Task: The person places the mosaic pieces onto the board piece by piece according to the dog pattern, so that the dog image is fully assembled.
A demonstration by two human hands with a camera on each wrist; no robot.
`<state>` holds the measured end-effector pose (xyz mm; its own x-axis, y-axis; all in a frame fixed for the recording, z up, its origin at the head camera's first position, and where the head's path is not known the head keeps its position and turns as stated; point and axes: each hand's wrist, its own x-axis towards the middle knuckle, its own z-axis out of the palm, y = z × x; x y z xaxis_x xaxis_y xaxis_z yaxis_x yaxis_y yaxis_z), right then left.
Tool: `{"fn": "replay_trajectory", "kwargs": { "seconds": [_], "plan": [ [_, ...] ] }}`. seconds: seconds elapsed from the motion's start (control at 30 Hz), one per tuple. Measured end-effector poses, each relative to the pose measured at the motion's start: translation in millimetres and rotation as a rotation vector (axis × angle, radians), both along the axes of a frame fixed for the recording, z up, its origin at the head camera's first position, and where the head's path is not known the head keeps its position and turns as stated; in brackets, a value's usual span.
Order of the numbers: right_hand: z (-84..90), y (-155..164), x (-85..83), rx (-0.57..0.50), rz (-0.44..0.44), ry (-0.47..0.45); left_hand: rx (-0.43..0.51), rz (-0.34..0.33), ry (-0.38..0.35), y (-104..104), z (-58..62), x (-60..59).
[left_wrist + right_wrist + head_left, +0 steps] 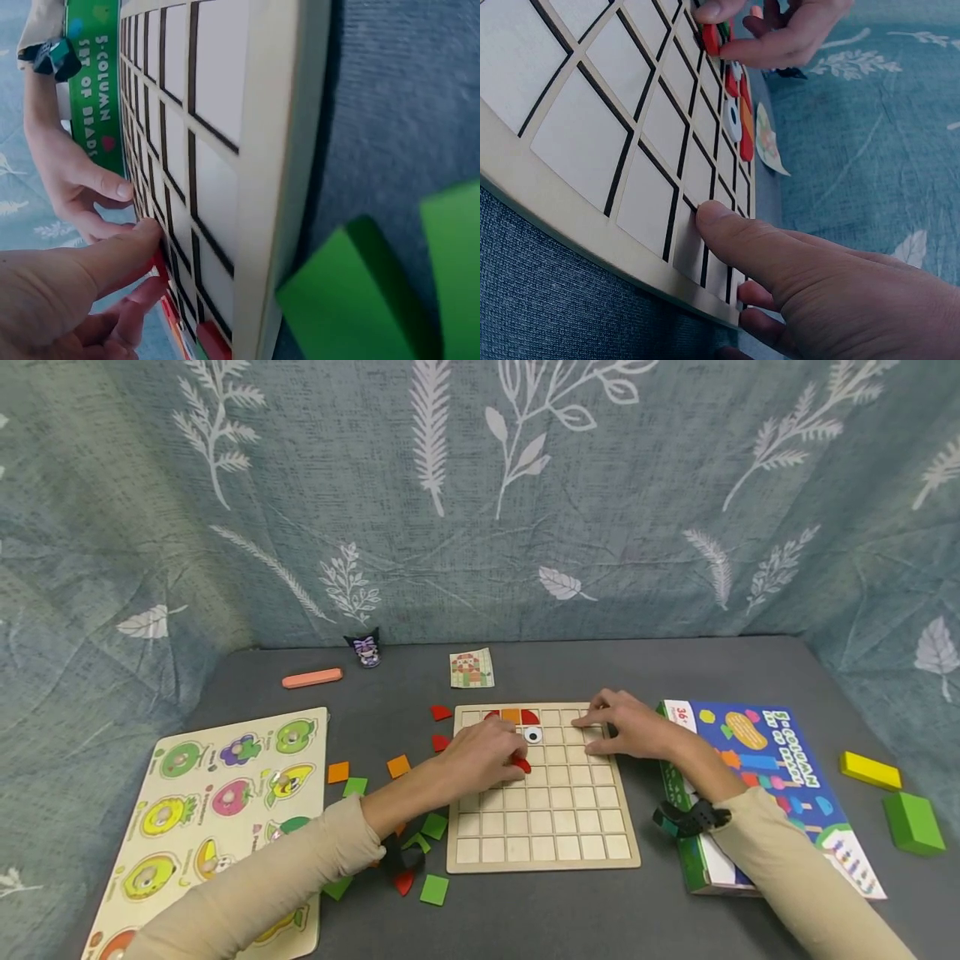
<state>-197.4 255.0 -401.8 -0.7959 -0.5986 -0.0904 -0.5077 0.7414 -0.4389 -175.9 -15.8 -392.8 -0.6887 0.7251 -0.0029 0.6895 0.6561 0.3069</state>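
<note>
Head view: both hands work over a wooden grid board (543,827) lying flat on the grey worktop (570,914). The left hand (487,756) pinches a red piece (521,765) against the board's upper middle cells. The right hand (630,727) rests with nearly straight fingers on the upper right cells, holding nothing. Left wrist view shows what the head view hides: thumb and forefinger (112,259) curled round the red piece's edge. Right wrist view alone shows the right fingers (739,232) lying flat across the board's dividing lines near its rim. A bead-set box (772,777) lies just right of the board, and loose green tiles (433,889) to its left.
</note>
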Motion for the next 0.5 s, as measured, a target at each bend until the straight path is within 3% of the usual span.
{"fn": "replay_trajectory", "kwargs": {
  "seconds": [0.3,0.5],
  "plan": [
    [-1.1,3,0.6,0.01,-0.001,0.009,0.053,-0.022,0.003,12,-3.4,-3.9],
    [-1.1,1,-0.9,0.002,0.008,0.018,0.008,-0.046,0.051,17,-2.2,-1.2]
  ]
}}
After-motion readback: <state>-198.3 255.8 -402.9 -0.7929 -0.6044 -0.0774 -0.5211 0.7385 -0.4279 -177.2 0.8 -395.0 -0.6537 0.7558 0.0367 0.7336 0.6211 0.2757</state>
